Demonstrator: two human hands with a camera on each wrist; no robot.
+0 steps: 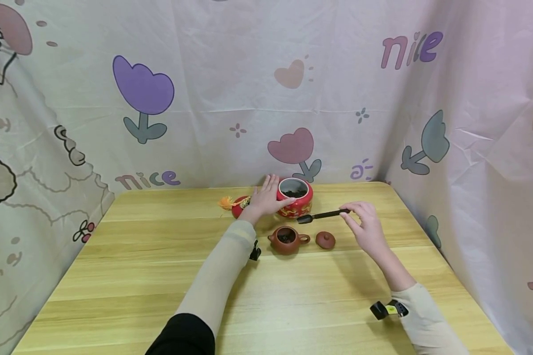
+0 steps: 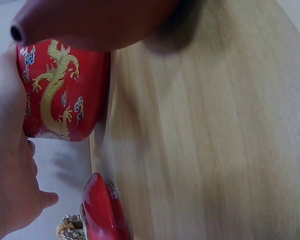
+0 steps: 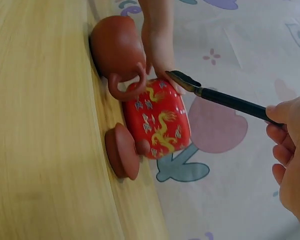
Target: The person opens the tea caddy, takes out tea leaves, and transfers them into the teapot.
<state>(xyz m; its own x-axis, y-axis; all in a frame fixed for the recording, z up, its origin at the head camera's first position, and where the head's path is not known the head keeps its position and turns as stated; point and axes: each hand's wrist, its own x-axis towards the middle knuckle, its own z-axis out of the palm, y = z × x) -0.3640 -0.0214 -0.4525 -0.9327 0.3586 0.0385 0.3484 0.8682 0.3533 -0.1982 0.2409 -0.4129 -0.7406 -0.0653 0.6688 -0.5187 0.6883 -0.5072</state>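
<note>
My left hand rests against the left side of a red jar with gold dragons, its fingers extended and thumb near the rim. Dark tea leaves lie inside this open jar. Between thumb and fingertips, my right hand pinches the end of a black tea scoop; its head hangs just in front of the jar, to the right of the teapot. A brown clay teapot stands uncovered nearer me, with dark leaves in it. In the right wrist view, the scoop tilts across the jar.
The round clay teapot lid lies right of the teapot's handle. Left of my left hand sits the red jar lid with an orange tassel. A printed curtain rises behind the wooden table.
</note>
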